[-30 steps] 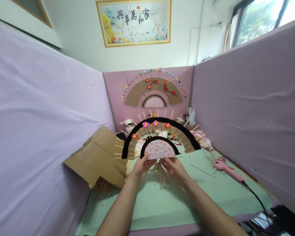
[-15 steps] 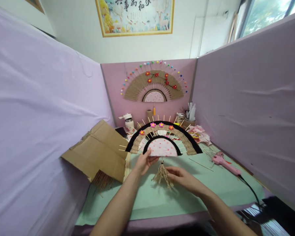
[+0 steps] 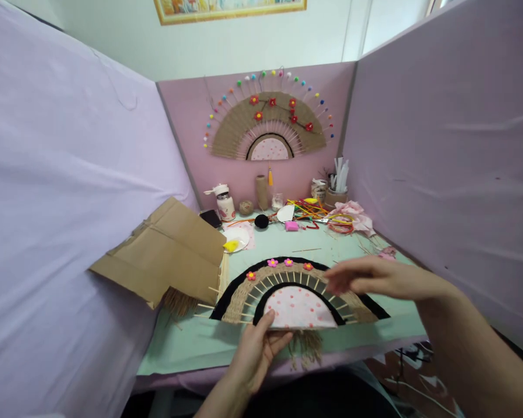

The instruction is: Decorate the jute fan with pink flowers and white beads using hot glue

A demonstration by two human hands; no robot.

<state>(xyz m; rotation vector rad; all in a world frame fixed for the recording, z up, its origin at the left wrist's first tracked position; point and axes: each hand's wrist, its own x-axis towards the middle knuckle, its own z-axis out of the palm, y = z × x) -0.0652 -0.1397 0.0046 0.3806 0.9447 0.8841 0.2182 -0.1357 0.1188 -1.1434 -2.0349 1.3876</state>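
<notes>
Half-round woven fan, low at the front of the worktop, in one hand

Item: half-round fan (image 3: 300, 305), black-edged, pink-dotted centre panel, four flowers (image 3: 288, 262) along the arc. Straight edge toward the person, arc toward the rear of the green-covered worktop (image 3: 265, 244). Whether it rests on the cloth, I cannot tell.

Fitting: twine tassel (image 3: 305, 348), hanging below the straight edge.

Left hand (image 3: 258, 351): grip narrow, thumb over the panel's lower left corner, fingers beneath.

Right hand (image 3: 368, 278): grip loose, fingers extended over the fan's right side, nothing visible within. Contact with the fan: not certain.

Change noted: half a second ago the right hand was at the tassel and the fan stood higher; both have shifted. As I judge it, the left hand alone now steadies the piece, leaving the right free.

Edges and room: left-hand sticks end near the cardboard sheet (image 3: 165, 255), the tightest side. A broad strip of cloth lies between the arc and the pipe cleaners (image 3: 307, 209) behind. The front margin is slim; tassel ends show against the worktop's near edge.
</notes>
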